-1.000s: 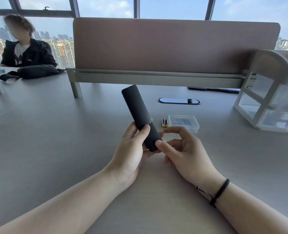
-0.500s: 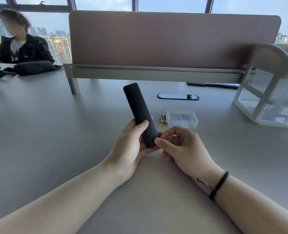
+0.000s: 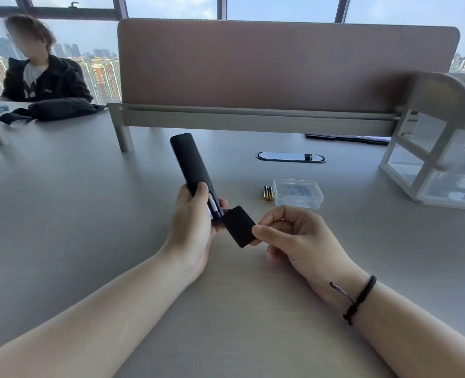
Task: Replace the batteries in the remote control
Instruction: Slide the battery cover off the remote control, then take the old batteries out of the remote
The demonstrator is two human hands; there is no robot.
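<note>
My left hand grips the lower end of a long black remote control, held above the table with its back up and its top pointing away. The battery bay is uncovered, and silver and blue batteries show inside it. My right hand pinches the black battery cover between thumb and fingers, just off the remote's lower end. Two gold-tipped black batteries lie side by side on the table, right of the remote.
A clear lidded plastic box sits beside the loose batteries. A white drawer organiser stands at the right. A brown desk divider runs across the back, with a cable port before it. A person sits far left behind a black bag.
The battery cover has come off the remote and moved right and toward me in my right hand. The batteries inside the remote are now exposed.
</note>
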